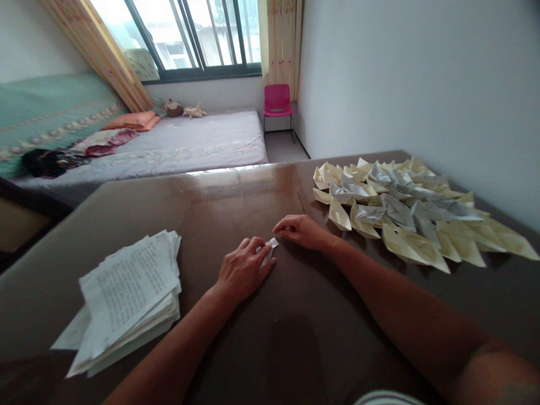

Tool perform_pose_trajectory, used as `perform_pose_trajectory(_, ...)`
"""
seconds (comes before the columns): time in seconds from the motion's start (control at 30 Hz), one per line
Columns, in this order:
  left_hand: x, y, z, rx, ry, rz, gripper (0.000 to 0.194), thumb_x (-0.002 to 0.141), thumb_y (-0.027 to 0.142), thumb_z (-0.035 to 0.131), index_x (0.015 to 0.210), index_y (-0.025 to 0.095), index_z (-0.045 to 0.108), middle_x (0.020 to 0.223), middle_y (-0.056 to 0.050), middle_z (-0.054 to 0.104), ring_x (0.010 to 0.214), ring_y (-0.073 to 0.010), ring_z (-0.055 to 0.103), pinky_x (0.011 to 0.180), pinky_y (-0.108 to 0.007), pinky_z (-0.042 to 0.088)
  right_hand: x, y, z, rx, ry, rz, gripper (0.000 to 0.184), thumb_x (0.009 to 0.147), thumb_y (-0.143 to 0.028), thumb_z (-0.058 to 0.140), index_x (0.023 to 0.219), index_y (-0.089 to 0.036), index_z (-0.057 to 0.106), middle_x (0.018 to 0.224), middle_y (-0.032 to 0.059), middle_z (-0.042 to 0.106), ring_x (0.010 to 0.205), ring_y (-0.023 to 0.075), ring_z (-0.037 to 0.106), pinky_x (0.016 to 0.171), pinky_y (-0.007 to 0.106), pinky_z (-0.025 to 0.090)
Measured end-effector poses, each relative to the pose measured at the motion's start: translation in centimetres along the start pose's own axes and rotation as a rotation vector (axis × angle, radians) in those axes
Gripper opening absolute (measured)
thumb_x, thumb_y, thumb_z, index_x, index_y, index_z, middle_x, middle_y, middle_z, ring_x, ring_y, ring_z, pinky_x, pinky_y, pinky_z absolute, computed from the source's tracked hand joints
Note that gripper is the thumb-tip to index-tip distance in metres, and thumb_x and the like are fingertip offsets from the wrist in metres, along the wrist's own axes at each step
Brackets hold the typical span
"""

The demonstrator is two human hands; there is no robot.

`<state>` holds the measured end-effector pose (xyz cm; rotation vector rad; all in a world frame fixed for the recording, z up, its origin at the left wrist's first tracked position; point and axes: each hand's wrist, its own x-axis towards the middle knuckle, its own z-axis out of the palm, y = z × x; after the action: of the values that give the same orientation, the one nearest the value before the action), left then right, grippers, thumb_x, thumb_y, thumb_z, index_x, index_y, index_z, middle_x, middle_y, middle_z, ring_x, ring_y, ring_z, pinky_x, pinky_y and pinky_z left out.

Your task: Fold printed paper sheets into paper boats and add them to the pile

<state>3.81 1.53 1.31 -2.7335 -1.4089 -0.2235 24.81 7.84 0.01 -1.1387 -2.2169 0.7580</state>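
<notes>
A small folded piece of printed paper (pixel 270 247) lies on the brown table, mostly covered by my left hand (pixel 246 263). The fingers and thumb of that hand close over it and pin it down; one narrow end sticks out past the fingertips. Just beyond that end is my right hand (pixel 302 231), its fingers curled in toward the thumb. Nothing shows between them, and they look slightly apart from the paper. To the left, a loose stack of printed sheets (pixel 130 287) sits askew. Folded paper boats (pixel 400 214), cream and printed white, crowd the right side.
The glossy table (pixel 202 208) reaches to a pale wall on the right. Behind it stand a bed (pixel 211 138) with an orange pillow (pixel 130 121) and soft toys, and a pink chair (pixel 277 101). A window with yellow curtains is at the back.
</notes>
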Motion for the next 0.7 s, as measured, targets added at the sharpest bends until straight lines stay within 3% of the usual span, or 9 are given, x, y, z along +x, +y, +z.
perform_pose_trajectory(0.13,0.1,1.2,-0.8,0.020,-0.033,-0.056,0.036,0.089,0.042,0.049,0.120,0.024,0.053,0.116,-0.007,0.055,0.102,-0.0240,0.051,0.076,-0.035,0.051,-0.2,-0.4,0.9,-0.078,-0.012,-0.081,0.018,0.088,-0.025,0.057,0.095,-0.022,0.074,0.096,0.0037,0.065,0.082,0.0120,0.061,0.077,0.022,0.043)
perform_pose_trajectory(0.3,0.2,2.2,-1.2,0.057,-0.102,-0.129,0.031,0.090,0.030,0.043,0.119,0.024,0.052,0.116,-0.008,0.055,0.098,-0.0244,0.052,0.065,-0.033,0.051,-0.4,-0.4,1.0,-0.128,-0.036,-0.094,0.019,0.090,-0.026,0.055,0.094,-0.023,0.074,0.099,0.0031,0.064,0.085,0.0125,0.062,0.078,0.023,0.043)
perform_pose_trajectory(0.5,0.0,2.9,-1.6,0.087,-0.130,-0.131,0.034,0.090,0.026,0.041,0.121,0.019,0.052,0.114,-0.010,0.056,0.098,-0.0252,0.051,0.067,-0.034,0.052,-0.5,-0.5,0.8,-0.121,-0.102,-0.119,0.020,0.089,-0.025,0.056,0.102,-0.025,0.071,0.105,0.0028,0.064,0.090,0.0139,0.062,0.080,0.024,0.042)
perform_pose_trajectory(0.7,-0.1,2.7,-1.7,0.105,-0.165,-0.115,0.031,0.092,0.025,0.041,0.120,0.021,0.053,0.112,-0.010,0.058,0.096,-0.0250,0.054,0.063,-0.032,0.052,-0.4,-0.5,0.8,-0.086,-0.127,-0.094,0.018,0.087,-0.026,0.058,0.100,-0.023,0.071,0.097,0.0033,0.065,0.081,0.0126,0.061,0.073,0.023,0.042)
